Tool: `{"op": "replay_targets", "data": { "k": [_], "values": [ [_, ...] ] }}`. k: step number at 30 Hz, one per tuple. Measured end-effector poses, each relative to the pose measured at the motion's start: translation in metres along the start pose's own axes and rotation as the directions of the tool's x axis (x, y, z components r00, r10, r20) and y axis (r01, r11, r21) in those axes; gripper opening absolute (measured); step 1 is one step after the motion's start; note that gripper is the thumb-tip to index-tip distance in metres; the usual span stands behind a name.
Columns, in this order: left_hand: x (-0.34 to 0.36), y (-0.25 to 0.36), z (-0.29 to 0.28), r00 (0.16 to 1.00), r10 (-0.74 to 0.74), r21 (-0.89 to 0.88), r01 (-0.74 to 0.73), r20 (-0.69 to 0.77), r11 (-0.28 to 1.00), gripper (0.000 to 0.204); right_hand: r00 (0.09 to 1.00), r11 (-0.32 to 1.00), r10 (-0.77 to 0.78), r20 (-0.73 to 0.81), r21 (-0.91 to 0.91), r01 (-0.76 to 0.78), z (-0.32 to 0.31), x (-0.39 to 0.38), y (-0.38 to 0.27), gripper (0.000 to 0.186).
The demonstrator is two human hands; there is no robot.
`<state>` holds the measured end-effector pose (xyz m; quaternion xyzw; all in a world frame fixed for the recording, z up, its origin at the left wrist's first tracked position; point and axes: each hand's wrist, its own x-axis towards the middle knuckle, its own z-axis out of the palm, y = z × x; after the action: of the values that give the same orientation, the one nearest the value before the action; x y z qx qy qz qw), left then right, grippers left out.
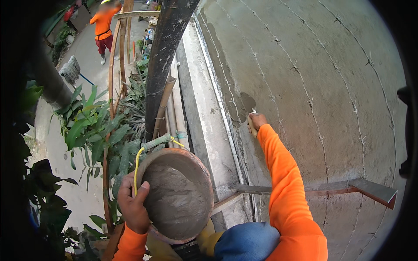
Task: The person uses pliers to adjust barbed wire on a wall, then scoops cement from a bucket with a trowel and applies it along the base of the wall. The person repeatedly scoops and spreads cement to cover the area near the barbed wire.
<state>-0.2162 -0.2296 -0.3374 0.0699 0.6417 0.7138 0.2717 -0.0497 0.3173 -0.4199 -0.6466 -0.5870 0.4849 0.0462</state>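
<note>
My left hand grips the near-left rim of a round bucket, its thumb over the edge beside the yellow cord handle. Wet grey mortar lies inside the bucket. A pale green tube grip on the cord rests against the far rim. Out to the right, my right hand is closed around the handle of a trowel. The dark blade is against the grey plastered wall, beside a darker, wetter band along its left edge.
Strands of barbed wire run across the wall. A metal bracket juts out at lower right. A dark post rises ahead, with leafy plants left of it. Far left, a person in orange stands on the path below, near a mop.
</note>
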Motion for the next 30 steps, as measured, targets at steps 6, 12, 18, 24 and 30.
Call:
{"op": "replay_targets", "data": {
  "k": [6, 12, 18, 24, 30],
  "values": [
    [-0.003, -0.001, -0.002, 0.999, -0.007, 0.008, 0.006, 0.045, 1.0, 0.034, 0.973, 0.953, 0.122, 0.198, -0.297, -0.059, 0.004, 0.014, -0.023, 0.04],
    [-0.004, -0.001, -0.002, 0.998, -0.017, -0.033, 0.019, 0.066, 0.999, 0.039, 0.952, 0.949, 0.212, 0.222, -0.277, -0.147, 0.014, 0.056, -0.065, 0.039],
    [0.002, 0.003, -0.001, 0.996, -0.087, -0.071, 0.09, 0.035, 0.993, 0.038, 0.968, 0.667, -0.246, 0.039, -0.718, 0.199, 0.035, 0.084, -0.049, 0.033],
    [0.005, 0.009, 0.004, 0.995, -0.095, -0.077, 0.094, -0.021, 0.993, 0.038, 0.937, 0.453, -0.301, 0.175, -0.839, 0.302, 0.043, 0.078, -0.058, 0.037],
    [0.006, 0.014, 0.003, 0.991, -0.13, -0.028, 0.13, -0.01, 0.991, 0.039, 0.959, 0.292, -0.266, 0.101, -0.939, 0.179, 0.024, 0.028, -0.107, 0.042]
  ]
}}
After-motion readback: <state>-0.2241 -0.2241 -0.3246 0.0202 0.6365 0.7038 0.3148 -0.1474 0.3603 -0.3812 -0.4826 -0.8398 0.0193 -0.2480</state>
